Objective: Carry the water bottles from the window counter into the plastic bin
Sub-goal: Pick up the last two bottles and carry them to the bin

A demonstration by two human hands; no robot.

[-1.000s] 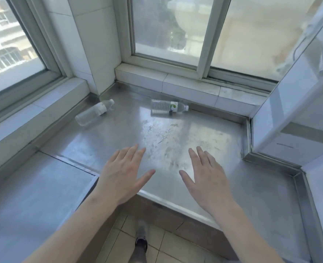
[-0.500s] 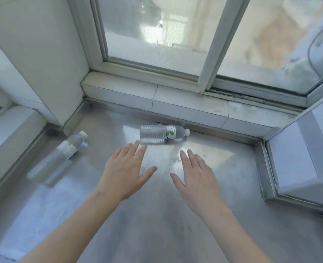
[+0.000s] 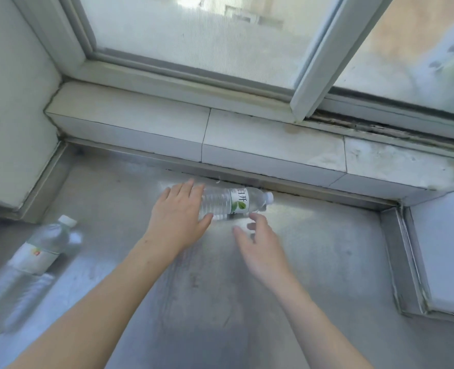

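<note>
A clear water bottle [image 3: 234, 202] with a white label and green leaf lies on its side on the steel window counter [image 3: 314, 262], cap to the right, close to the tiled sill. My left hand [image 3: 178, 217] lies over its bottom end, fingers spread and not closed around it. My right hand [image 3: 260, 249] hovers just in front of the bottle's cap end, fingers apart and blurred, holding nothing. A second clear bottle [image 3: 28, 265] with a white label and white cap lies on its side at the far left. The plastic bin is out of sight.
A white tiled sill [image 3: 260, 139] and window frame [image 3: 311, 75] run behind the counter. A white tiled wall [image 3: 10, 102] closes the left side. A raised white ledge [image 3: 444, 257] with a metal rim stands at the right.
Both hands have gone forward to the leaf-label bottle; the left now rests on its bottom end, the right is beside its cap end. The view has moved closer to the window.
</note>
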